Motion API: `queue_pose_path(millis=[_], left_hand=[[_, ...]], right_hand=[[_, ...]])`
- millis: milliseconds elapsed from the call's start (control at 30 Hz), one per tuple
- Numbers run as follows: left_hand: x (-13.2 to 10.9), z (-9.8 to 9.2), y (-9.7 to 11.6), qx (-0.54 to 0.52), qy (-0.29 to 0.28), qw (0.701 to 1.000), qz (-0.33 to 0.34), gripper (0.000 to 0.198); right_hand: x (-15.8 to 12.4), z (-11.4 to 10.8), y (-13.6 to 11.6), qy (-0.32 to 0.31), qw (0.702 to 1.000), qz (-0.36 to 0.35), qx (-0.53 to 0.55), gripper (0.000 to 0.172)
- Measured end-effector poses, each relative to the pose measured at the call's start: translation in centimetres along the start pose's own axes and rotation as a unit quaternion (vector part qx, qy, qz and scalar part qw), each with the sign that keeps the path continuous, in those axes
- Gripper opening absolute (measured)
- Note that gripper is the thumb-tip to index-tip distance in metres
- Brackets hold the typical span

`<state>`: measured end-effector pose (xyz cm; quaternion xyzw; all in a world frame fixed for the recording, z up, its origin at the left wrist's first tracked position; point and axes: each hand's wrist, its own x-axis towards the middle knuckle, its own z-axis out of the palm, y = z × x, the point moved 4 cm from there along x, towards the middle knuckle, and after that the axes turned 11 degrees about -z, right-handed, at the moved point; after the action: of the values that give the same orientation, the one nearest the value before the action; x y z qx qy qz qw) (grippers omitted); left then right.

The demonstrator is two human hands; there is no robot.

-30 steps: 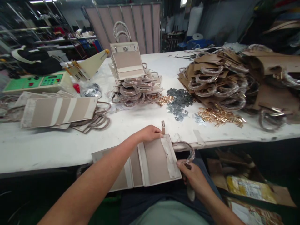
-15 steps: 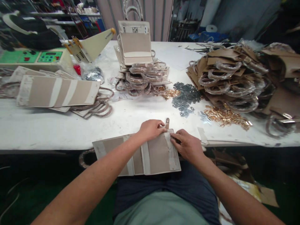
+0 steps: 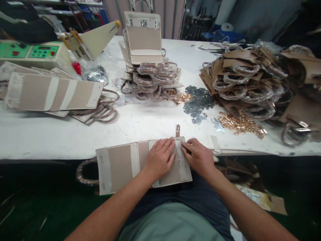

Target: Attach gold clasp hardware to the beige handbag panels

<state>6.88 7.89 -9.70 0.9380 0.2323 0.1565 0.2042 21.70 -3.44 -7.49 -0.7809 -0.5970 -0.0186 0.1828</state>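
Note:
A flat beige handbag panel lies across the table's front edge and my lap, its pale glued strips facing up. From its left end sticks out a handle wrapped in plastic. A short strap with a gold clasp pokes out beyond its far right edge. My left hand rests flat on the panel's right half, fingers stretched out. At the panel's right end my right hand has its fingers bent and pressed together near the pale strip; whatever is between the fingertips is too small to make out.
Beige bag panels are piled at left before a machine with green control panels. A stack of bags stands at the back. Brown bag pieces, grey metal plates and gold fittings cover the right side.
My left hand has opened out from the far edge near the clasp and now lies flat on the panel. My right hand stays at the panel's right end.

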Motion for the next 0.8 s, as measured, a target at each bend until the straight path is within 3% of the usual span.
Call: queue_pose_path(millis=[567,800], left_hand=[[0.9,0.5,-1.3,-0.081,-0.046,0.995,-0.024,0.057],[1.1,0.7,-1.5,0.007,-0.020,1.000,0.008,0.056]], right_hand=[[1.7,-0.4,-0.9,-0.067,0.997,-0.040,0.016,0.021],[2.3,-1.5,-1.6,-0.051,0.997,-0.055,0.012,0.022]])
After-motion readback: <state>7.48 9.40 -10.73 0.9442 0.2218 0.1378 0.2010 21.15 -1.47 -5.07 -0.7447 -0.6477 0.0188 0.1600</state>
